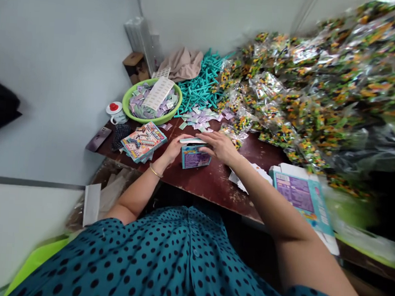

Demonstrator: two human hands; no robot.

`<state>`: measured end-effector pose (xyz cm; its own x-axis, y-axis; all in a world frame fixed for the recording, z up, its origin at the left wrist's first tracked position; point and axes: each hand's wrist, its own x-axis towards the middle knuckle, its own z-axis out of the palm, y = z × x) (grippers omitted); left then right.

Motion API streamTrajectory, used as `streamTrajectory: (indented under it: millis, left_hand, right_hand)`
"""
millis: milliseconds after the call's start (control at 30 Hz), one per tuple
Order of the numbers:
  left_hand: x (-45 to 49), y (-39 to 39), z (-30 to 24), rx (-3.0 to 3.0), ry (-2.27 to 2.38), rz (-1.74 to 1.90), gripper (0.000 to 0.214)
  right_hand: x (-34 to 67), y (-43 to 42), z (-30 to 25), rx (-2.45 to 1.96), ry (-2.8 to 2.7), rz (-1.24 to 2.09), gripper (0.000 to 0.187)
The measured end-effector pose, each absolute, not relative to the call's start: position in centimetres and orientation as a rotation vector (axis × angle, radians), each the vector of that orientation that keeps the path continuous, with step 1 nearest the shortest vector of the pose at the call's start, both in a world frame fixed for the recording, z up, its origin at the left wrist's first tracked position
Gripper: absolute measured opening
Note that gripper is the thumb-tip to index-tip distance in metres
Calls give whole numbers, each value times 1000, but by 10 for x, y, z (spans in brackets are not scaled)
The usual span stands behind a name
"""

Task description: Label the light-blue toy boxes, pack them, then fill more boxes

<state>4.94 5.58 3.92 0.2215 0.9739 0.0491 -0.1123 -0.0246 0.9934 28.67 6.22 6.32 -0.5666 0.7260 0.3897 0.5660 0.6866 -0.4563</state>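
Observation:
A small teal and purple cardboard box (196, 158) stands upright near the table's front edge, its white top flap (191, 141) partly folded over. My left hand (174, 148) is closed round the box's left side, with the fingertips hidden behind it. From the right, my right hand (219, 147) grips the top, its fingers across the flap and its thumb by the front face. Left of the hands lies a stack of printed toy boxes (144, 140). Flattened teal and purple cartons (297, 193) and white paper sheets (254, 174) lie to the right.
A green basin (126, 102) holds small lilac packets and a white label sheet (159, 93). Behind are teal sticks (200, 85), loose packets (201, 117) and a cloth (183, 62). Clear bags of colourful pieces (282, 95) heap up at right. A lidded mug (117, 115) and phone (99, 139) stand left.

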Motion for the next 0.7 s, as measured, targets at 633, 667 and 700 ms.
streamTrajectory:
  millis: [633,667,700]
  left_hand:
    - [32,19,29,1882,872,1181,31]
    - [29,20,29,1928,877,1131,29]
    - [28,22,26,1938,880,1098,29]
  right_hand:
    - [295,12,44,-1019,-2219,398,31]
    - [295,8,38,-1034,-2200,364,31]
    - [295,4,33,-1056,-2179,339,31]
